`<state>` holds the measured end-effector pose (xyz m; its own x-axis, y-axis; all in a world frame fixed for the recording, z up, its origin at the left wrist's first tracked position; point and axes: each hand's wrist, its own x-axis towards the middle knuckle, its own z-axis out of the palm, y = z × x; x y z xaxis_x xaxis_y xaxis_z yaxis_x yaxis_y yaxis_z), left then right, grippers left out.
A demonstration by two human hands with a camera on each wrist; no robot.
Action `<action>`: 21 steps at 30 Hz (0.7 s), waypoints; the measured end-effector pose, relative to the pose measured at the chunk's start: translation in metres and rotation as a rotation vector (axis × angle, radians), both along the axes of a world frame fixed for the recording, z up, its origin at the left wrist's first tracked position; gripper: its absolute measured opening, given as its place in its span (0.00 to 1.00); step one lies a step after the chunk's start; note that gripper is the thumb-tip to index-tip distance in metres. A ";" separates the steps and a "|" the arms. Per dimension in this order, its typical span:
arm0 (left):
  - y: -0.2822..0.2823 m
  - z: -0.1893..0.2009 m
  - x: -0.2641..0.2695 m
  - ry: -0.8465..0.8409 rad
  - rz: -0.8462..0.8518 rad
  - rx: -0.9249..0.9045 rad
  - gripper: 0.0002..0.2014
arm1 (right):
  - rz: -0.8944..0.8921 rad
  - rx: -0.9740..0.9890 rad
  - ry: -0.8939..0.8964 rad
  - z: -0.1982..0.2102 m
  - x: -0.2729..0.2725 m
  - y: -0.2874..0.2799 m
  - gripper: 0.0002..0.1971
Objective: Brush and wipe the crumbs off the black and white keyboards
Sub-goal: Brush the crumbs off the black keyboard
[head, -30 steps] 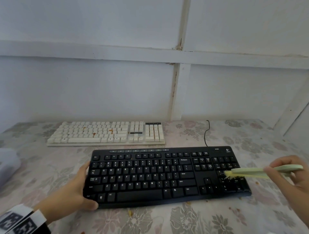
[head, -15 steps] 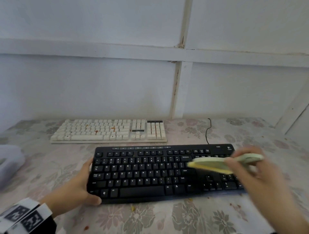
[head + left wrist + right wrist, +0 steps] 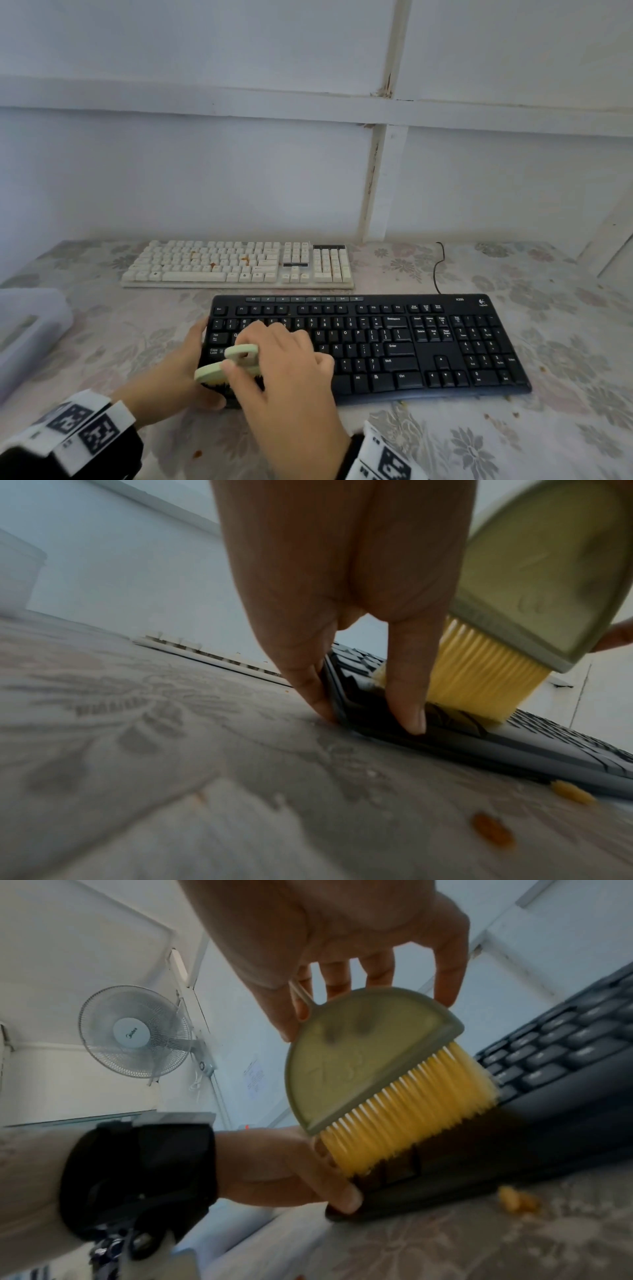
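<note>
The black keyboard (image 3: 394,346) lies near me on the flowered tablecloth (image 3: 565,428). My left hand (image 3: 185,370) grips its left end, thumb on the front corner and fingers on the side edge. My right hand (image 3: 281,370) holds a pale green brush (image 3: 226,363) with yellow bristles (image 3: 411,1110) over the keyboard's left keys, bristles touching the front left corner. Behind it lies the white keyboard (image 3: 239,265) with orange crumbs on its keys. In the left wrist view my fingers (image 3: 407,696) clamp the black keyboard (image 3: 514,739) edge beside the brush (image 3: 534,569).
Orange crumbs (image 3: 197,454) lie scattered on the cloth in front of the black keyboard and to its right. A translucent plastic box (image 3: 30,332) stands at the left edge. The keyboard cable (image 3: 436,270) runs back to the wall. A wall fan (image 3: 135,1031) shows in the right wrist view.
My right hand has swept the brush leftward across the black keyboard, from the number pad to its left end. My left hand has stayed on the keyboard's left edge.
</note>
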<state>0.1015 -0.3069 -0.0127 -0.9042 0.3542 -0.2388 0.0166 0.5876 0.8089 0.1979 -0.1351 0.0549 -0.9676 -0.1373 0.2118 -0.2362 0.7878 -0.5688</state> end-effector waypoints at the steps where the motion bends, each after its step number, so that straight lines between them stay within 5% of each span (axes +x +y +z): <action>1: 0.000 -0.001 0.000 -0.001 -0.002 0.007 0.57 | -0.016 0.006 0.020 -0.003 0.001 0.001 0.21; 21: -0.006 -0.008 -0.004 -0.055 -0.008 0.131 0.60 | -0.069 -0.118 -0.009 -0.004 0.011 0.022 0.19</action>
